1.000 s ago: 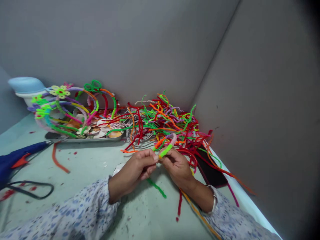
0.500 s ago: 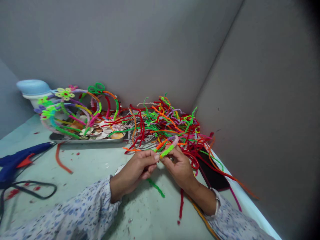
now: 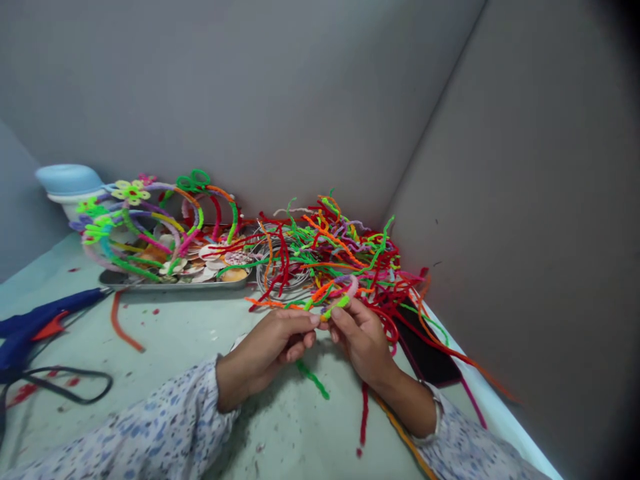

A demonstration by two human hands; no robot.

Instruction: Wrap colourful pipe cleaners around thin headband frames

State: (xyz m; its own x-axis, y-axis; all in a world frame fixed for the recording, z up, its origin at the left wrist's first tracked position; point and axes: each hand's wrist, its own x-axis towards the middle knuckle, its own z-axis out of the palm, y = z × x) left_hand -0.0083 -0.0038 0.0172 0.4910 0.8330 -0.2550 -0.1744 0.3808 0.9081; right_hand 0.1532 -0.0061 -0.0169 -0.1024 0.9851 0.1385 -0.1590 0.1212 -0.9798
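Note:
Between my two hands is a loop wrapped in fuzzy pipe cleaner (image 3: 353,287), banded in orange, green, purple, pink and yellow. My left hand (image 3: 273,340) pinches its near end between thumb and forefinger. My right hand (image 3: 363,337) grips the bright green part, with thumb and fingers closed on it. The fingertips of both hands almost meet. A loose green pipe cleaner (image 3: 314,380) lies on the table below them. Just beyond the hands is a tangled heap of coloured pipe cleaners (image 3: 335,247), beside a coil of silver wire (image 3: 280,267).
A metal tray (image 3: 175,285) of shells stands at the back left, with several fuzzy-wrapped headbands (image 3: 200,217) on it. Behind them is a blue-lidded container (image 3: 70,180). A blue glue gun (image 3: 45,313) with a cord lies left. A dark flat object (image 3: 430,357) lies right.
My right hand has turned slightly, and its thumb has moved up over the bright green section. The loop has tilted a little; my left hand keeps its pinch.

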